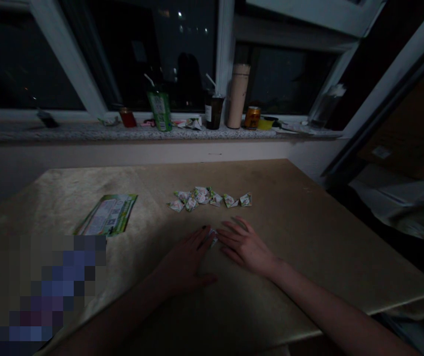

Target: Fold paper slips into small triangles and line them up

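Both my hands lie on a tan table (308, 232). My left hand (184, 262) rests flat with fingers stretched forward, its fingertips on a small folded paper piece (212, 237). My right hand (243, 244) lies flat beside it, fingers spread, fingertips touching the same piece from the right. Just beyond the hands a row of several small folded paper pieces (208, 198) printed green and white lies on the table.
A green printed leaflet (107, 214) lies at the left. A pixelated patch covers the near left corner. On the stone windowsill (67, 131) stand a green carton (159, 110), a dark cup (214, 111), a tall beige flask (238, 96), a can (252, 117) and a red jar (127, 117). Dark clutter lies right of the table.
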`<move>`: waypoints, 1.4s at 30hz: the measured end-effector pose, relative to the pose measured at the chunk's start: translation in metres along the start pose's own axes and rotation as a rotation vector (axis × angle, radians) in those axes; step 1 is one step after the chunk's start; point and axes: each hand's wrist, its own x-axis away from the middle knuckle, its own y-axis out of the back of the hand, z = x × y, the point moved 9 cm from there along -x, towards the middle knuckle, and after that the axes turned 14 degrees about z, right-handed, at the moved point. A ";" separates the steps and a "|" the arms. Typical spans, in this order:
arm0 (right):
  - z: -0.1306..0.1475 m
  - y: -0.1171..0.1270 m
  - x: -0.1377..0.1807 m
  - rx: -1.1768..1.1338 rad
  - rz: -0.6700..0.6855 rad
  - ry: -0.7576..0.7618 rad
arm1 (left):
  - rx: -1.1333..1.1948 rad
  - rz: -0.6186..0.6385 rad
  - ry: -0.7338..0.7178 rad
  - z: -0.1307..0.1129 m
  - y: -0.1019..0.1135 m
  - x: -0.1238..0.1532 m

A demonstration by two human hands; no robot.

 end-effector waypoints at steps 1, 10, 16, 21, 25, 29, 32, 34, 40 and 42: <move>-0.001 0.000 0.000 0.001 0.002 -0.011 | 0.002 -0.002 -0.001 0.000 0.000 0.000; -0.008 0.003 -0.002 -0.049 0.006 -0.085 | 0.001 -0.037 -0.043 -0.001 0.000 0.000; 0.008 0.000 -0.010 0.010 -0.050 -0.030 | -0.033 -0.091 -0.052 -0.006 0.003 -0.001; 0.010 -0.007 -0.010 -0.011 -0.083 -0.006 | -0.054 -0.164 -0.055 -0.007 0.003 0.003; 0.007 -0.005 -0.011 -0.038 -0.081 -0.007 | -0.066 -0.168 -0.024 -0.006 0.004 0.004; 0.008 -0.001 -0.013 -0.042 -0.071 0.001 | -0.050 -0.174 -0.033 -0.009 0.007 0.006; 0.010 -0.002 -0.015 -0.049 -0.051 0.017 | -0.027 -0.152 -0.023 -0.009 0.006 0.005; 0.011 -0.002 -0.017 -0.047 -0.033 0.020 | -0.025 -0.149 -0.022 -0.009 0.006 0.004; 0.009 -0.003 -0.022 -0.081 -0.023 -0.041 | -0.023 -0.111 0.005 -0.007 0.000 0.003; 0.010 -0.004 -0.021 -0.109 -0.037 -0.030 | -0.017 -0.093 0.019 -0.007 -0.001 0.003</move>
